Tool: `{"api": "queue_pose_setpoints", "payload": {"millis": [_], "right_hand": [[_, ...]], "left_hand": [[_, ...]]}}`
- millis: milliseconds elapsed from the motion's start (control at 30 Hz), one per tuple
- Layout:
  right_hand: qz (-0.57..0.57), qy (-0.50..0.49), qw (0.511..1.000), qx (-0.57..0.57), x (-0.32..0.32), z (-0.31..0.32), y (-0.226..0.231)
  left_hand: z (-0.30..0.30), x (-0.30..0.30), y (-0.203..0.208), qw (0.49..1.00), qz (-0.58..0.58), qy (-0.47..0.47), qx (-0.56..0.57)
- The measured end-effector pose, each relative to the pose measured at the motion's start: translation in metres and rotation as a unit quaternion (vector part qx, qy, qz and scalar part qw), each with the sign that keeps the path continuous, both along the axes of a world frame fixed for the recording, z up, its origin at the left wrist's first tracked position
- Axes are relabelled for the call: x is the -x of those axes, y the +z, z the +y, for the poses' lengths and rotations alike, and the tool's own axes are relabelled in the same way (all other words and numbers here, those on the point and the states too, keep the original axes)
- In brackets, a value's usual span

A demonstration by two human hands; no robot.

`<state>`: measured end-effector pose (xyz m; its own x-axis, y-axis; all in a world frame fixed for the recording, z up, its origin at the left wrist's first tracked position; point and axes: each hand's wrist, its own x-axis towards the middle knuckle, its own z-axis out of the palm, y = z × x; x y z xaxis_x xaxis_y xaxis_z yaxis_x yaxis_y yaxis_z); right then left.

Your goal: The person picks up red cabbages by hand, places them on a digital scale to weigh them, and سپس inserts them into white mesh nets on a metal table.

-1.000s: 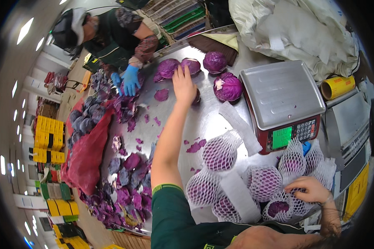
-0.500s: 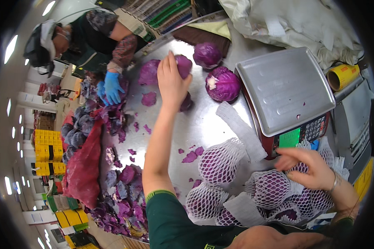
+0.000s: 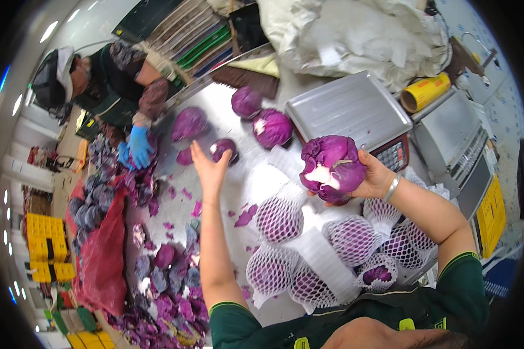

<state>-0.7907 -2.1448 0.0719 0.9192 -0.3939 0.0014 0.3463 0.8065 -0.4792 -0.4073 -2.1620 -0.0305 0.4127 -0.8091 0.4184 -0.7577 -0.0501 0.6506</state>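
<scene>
Plainly, a cabbage [image 3: 339, 164] rests in the right grip [image 3: 375, 177].

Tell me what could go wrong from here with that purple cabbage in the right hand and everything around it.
The right hand alone holds the purple cabbage, so it might slip and bruise itself or the netted cabbages nearby.
The weighing scale appears close behind it; a careless swing could knock the tray.
The open left hand is near a small loose cabbage, which could roll if brushed.
</scene>
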Motion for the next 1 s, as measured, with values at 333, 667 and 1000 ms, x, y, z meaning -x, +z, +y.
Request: {"api": "queue_pose_setpoints", "payload": {"millis": [333,667,1000], "right_hand": [[0.183,-0.144,0.965,0.124,0.046,-0.015,-0.011],[0.25,-0.168,0.932,0.201,0.008,0.02,0.022],[0.537,-0.254,0.259,0.762,0.051,-0.044,0.039]], "left_hand": [[0.036,0.179,0.111,0.903,0.048,-0.391,0.169],[0.09,0.193,0.141,0.918,0.04,-0.392,0.05],[0.057,-0.02,-0.001,0.884,-0.45,-0.063,-0.108]]}}
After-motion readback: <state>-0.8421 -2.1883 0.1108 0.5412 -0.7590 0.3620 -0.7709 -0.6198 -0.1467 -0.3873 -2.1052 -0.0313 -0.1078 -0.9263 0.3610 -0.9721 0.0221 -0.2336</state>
